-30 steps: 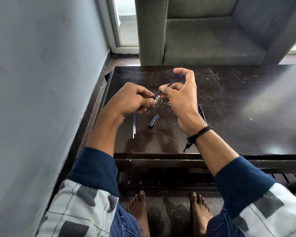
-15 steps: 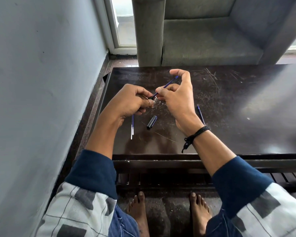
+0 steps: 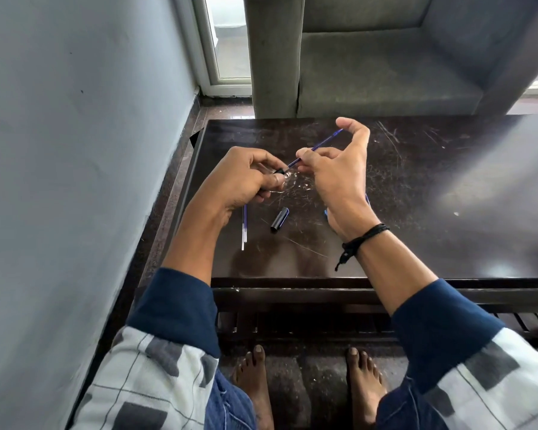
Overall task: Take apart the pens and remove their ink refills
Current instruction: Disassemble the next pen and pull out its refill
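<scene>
Refill (image 3: 318,147) drawn farther out | right hand (image 3: 339,181) pinches it | left hand (image 3: 246,178) grips barrel (image 3: 278,171)

Tilted blue refill (image 3: 316,147), lower end at black pen piece (image 3: 278,171); two refills (image 3: 244,226) lying parallel, black cap (image 3: 279,220) near
</scene>
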The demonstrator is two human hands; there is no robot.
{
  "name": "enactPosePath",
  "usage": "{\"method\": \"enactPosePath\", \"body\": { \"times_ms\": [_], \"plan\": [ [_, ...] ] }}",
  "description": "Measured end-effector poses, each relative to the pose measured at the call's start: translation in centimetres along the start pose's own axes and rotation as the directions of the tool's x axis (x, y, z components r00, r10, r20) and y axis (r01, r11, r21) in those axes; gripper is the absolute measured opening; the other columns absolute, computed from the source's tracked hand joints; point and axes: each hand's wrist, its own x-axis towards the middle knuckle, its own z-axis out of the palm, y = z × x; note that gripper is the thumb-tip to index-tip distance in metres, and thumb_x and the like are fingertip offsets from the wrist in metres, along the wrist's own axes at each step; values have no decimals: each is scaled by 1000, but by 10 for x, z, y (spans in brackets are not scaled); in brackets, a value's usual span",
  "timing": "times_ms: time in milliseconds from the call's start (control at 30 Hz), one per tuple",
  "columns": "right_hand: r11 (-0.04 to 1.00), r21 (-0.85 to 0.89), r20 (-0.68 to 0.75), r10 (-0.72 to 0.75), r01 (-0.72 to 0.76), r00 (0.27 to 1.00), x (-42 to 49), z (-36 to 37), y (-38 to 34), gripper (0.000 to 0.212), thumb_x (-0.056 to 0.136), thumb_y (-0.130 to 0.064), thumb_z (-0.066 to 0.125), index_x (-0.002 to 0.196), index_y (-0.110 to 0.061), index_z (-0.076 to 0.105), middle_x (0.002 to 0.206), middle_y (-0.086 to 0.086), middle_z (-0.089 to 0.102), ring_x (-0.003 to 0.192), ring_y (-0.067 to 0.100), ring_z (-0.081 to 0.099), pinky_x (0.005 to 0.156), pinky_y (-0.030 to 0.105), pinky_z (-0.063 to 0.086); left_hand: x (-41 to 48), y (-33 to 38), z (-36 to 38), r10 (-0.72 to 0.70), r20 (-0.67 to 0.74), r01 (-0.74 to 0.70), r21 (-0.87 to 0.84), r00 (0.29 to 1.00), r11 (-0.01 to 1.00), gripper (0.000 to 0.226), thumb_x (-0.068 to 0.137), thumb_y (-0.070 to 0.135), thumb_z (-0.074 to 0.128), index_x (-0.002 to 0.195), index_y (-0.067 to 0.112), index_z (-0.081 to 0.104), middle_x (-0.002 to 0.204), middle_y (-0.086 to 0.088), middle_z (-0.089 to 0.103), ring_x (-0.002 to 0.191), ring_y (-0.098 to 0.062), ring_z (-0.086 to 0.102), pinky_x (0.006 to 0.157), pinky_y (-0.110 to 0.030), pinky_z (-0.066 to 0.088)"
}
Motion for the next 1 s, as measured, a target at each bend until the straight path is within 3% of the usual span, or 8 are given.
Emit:
{"method": "enactPosePath", "body": {
  "times_ms": [233, 367, 500, 633, 800, 1000],
  "plan": [
    [995, 82, 1, 50, -50, 999, -2, 1, 2, 72, 84, 1, 76, 134, -30, 33, 76, 3, 68, 71, 17, 71, 92, 45, 58, 0, -1, 0, 4, -6, -4, -6, 1000, 1000, 16, 90, 2, 71, 99, 15, 75, 73, -1, 71, 52, -2, 59, 58, -18, 54],
    [992, 101, 35, 75, -78, 997, -7, 1, 1, 75, 85, 2, 76, 138, -27, 32, 82, 12, 71, 67, 15, 69, 79, 28, 58, 0, -1, 2, 3, -6, -3, -27, 1000, 1000, 15, 91, 3, 71, 102, 13, 74, 74, -4, 72, 52, -1, 60, 57, -18, 54],
    [996, 54, 41, 66, -68, 997, -9, 1, 0, 73, 85, 1, 76, 137, -29, 34, 87, 16, 74, 69, 18, 70, 80, 33, 60, 1, -1, 3, 14, -13, -14, -18, 1000, 1000, 15, 92, 5, 71, 105, 12, 73, 75, -2, 75, 53, 0, 62, 60, -19, 56],
    [999, -25, 60, 26, -24, 998, -11, 0, -3, 58, 85, 1, 76, 127, -26, 47, 83, 16, 74, 66, 19, 70, 79, 39, 61, 0, 0, 6, 5, -14, -6, -41, 1000, 999, 19, 91, 6, 72, 110, 6, 71, 76, -4, 75, 54, 0, 64, 59, -18, 56],
    [979, -197, 112, -22, 44, 993, -9, 2, 0, 16, 86, -12, 76, 90, -24, 67, 74, 9, 74, 77, 32, 74, 79, 55, 59, 0, 0, 8, -9, -22, 8, -40, 1000, 999, 19, 91, 6, 72, 109, 6, 71, 72, -2, 74, 54, -3, 63, 59, -18, 56],
    [965, -250, 111, -54, 80, 992, -5, 0, 0, 15, 91, -13, 68, 85, -27, 68, 75, 6, 75, 75, 28, 74, 79, 54, 59, -1, 1, 7, -15, -22, 14, -43, 1000, 999, 14, 91, 5, 72, 105, 9, 73, 78, -9, 75, 53, 0, 62, 59, -17, 56]
  ]
}}
